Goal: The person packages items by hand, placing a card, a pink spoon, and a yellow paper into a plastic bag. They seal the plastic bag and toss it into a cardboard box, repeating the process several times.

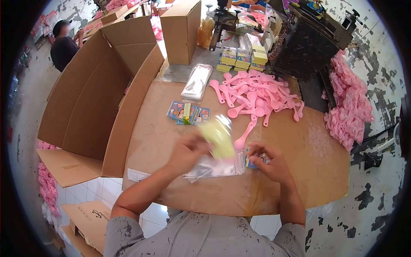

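Observation:
My left hand [190, 149] is closed on the edge of a pale yellow-green card [219, 139], blurred by motion; a shiny clear plastic bag shows at its upper end. Below it, a stack of clear plastic bags [214, 168] lies on the cardboard-covered table. My right hand [270, 162] hovers over a small pile of blue printed cards [250, 162], its fingers curved and apart. Between the hands a pink measuring spoon [242, 139] lies with its larger bowl toward me. More blue printed cards [188, 112] lie in a loose pile ahead of my left hand.
A heap of pink spoons [257, 92] covers the table's far side. Behind it stand banded card stacks [242, 58] and a dark machine [302, 47]. A large open carton [90, 94] stands left; pink packets [349, 100] hang right. Another person [64, 47] is at far left.

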A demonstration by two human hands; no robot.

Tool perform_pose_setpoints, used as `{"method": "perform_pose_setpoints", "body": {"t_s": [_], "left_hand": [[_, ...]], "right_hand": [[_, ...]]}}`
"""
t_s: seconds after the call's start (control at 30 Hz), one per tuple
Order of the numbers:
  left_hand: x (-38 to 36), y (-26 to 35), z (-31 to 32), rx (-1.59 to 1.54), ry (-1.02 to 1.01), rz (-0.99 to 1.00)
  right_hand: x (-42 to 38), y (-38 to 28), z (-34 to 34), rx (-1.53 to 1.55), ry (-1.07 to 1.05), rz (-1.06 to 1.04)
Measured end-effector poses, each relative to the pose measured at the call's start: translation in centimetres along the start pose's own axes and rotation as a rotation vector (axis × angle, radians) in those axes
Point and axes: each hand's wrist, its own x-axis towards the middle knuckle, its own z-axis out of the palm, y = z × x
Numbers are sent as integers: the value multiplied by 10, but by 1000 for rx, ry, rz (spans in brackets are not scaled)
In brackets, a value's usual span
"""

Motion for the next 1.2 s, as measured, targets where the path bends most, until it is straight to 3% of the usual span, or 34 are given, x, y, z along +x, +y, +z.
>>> {"method": "perform_pose_setpoints", "body": {"t_s": [0.03,0.13,0.23,0.33,0.43,0.63,0.73,0.83,0.9,1.07,1.13,1.2], "left_hand": [[3,-4,-4,-84,313,207],[13,62,7,-613,439,383],[18,0,-9,51,306,125],[14,-14,6,971,54,311],[13,-20,9,1119,-11,375],[17,-22,6,866,-49,372],[15,-30,6,196,-61,-27],[12,-14,11,-39,-94,-120],[13,-12,10,-45,-124,-167],[9,-6,17,-38,-154,-181],[10,-13,15,35,-159,-221],[11,-31,13,85,-145,-136]], "right_hand": [[-2,7,-12,-68,44,-8],[-13,26,-38,-359,160,-9],[-22,40,-46,-498,123,18],[-26,50,-47,-451,78,75],[-24,51,-45,-396,108,101],[-21,45,-46,-374,137,124],[-24,51,-47,-357,138,131],[-20,46,-45,-487,208,-87],[-18,37,-44,-499,210,-163],[-12,2,-31,-304,47,96],[-2,-1,-24,-286,60,73],[6,4,-16,-202,151,-3]]}}
